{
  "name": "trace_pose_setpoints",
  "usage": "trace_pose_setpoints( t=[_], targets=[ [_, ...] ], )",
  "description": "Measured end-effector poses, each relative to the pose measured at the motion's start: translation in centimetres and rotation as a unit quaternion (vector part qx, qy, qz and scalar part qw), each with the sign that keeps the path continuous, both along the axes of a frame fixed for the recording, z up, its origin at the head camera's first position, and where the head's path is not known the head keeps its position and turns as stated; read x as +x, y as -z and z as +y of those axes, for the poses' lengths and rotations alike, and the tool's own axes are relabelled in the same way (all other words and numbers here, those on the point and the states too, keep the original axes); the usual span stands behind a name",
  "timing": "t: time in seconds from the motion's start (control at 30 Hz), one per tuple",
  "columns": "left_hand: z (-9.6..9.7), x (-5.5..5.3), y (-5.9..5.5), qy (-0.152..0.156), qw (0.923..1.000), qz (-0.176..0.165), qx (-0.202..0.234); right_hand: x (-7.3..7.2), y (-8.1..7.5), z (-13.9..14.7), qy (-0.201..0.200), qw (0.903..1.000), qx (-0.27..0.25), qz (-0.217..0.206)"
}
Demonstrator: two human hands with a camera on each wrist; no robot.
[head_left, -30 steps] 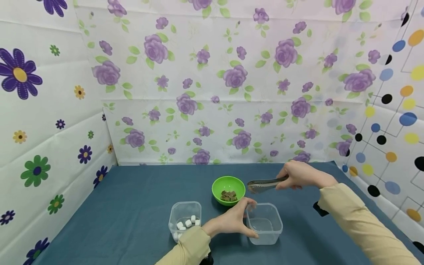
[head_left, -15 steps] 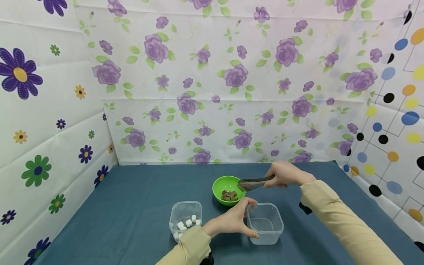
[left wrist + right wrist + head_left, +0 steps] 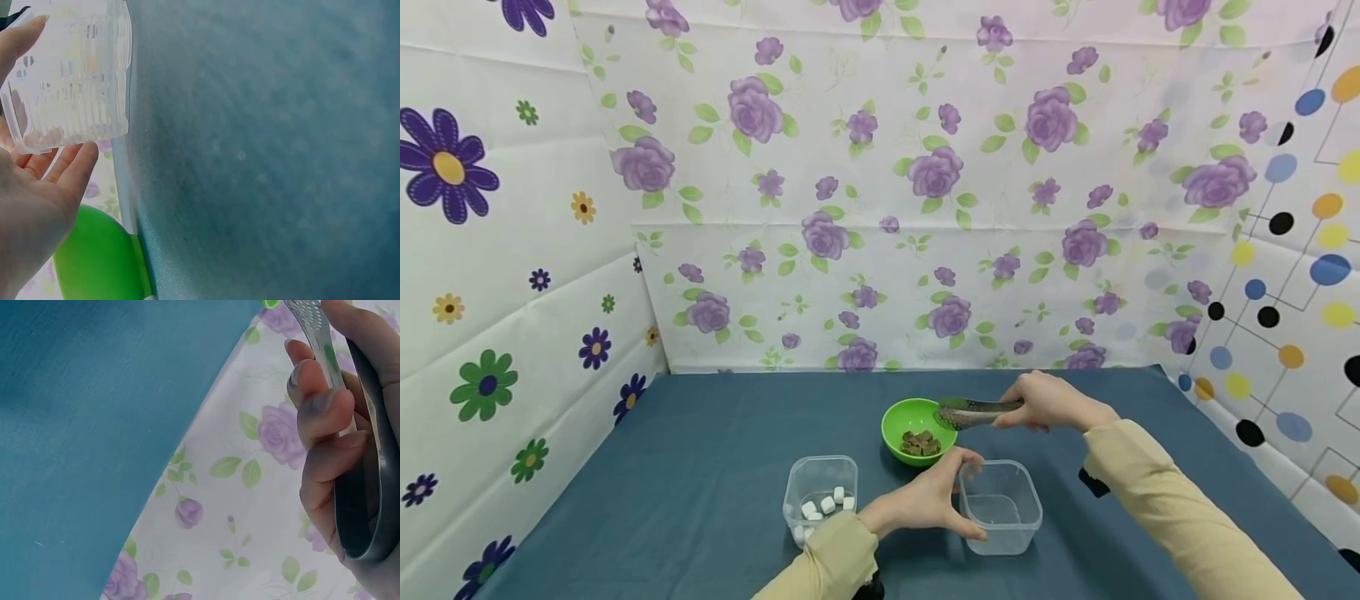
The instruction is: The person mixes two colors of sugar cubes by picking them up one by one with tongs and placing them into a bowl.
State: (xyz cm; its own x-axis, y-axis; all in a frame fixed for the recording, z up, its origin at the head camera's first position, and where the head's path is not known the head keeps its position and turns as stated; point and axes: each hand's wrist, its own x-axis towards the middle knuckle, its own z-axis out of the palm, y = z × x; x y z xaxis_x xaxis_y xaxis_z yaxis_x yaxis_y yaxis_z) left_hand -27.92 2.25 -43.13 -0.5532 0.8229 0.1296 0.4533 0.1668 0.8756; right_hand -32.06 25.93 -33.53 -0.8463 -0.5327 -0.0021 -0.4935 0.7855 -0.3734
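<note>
My right hand [image 3: 1048, 402] grips metal tongs [image 3: 973, 412] with perforated ends. The tongs' ends are over the right side of a green bowl [image 3: 895, 423], which holds several small brown cubes [image 3: 919, 442]. In the right wrist view, the fingers [image 3: 325, 412] curl round the tongs' arms. With thumb and fingers spread across its left side, my left hand [image 3: 921, 498] holds a clear plastic container [image 3: 1000, 542]. No contents show inside that container. The left wrist view shows the thumb and fingers on either side of the container [image 3: 75, 81].
A second clear container [image 3: 820, 467] with several white cubes [image 3: 827, 505] stands left of the left hand, partly hidden by the sleeve. Blue cloth [image 3: 715, 467] covers the table. Patterned sheets [image 3: 865, 208] rise behind and at both sides.
My right hand has moved left, bringing the tongs from beside the green bowl to over it. The tongs' ends have parted wider, and the brown cubes look slightly shifted. My left hand stays put.
</note>
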Motion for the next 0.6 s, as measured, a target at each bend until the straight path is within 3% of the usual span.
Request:
trace_pose_setpoints(
  t=[0.27, 0.6],
  targets=[
    [-0.1, 0.0, -0.2, -0.001, 1.0000, 0.004, -0.008, 0.9, 0.9, 0.5, 0.016, 0.9984, -0.053, -0.006],
    [0.0, 0.6, -0.9, -0.011, 0.9953, 0.071, -0.065, 2.1, 2.1, 0.5, 0.045, 0.9942, -0.097, -0.011]
  ],
)
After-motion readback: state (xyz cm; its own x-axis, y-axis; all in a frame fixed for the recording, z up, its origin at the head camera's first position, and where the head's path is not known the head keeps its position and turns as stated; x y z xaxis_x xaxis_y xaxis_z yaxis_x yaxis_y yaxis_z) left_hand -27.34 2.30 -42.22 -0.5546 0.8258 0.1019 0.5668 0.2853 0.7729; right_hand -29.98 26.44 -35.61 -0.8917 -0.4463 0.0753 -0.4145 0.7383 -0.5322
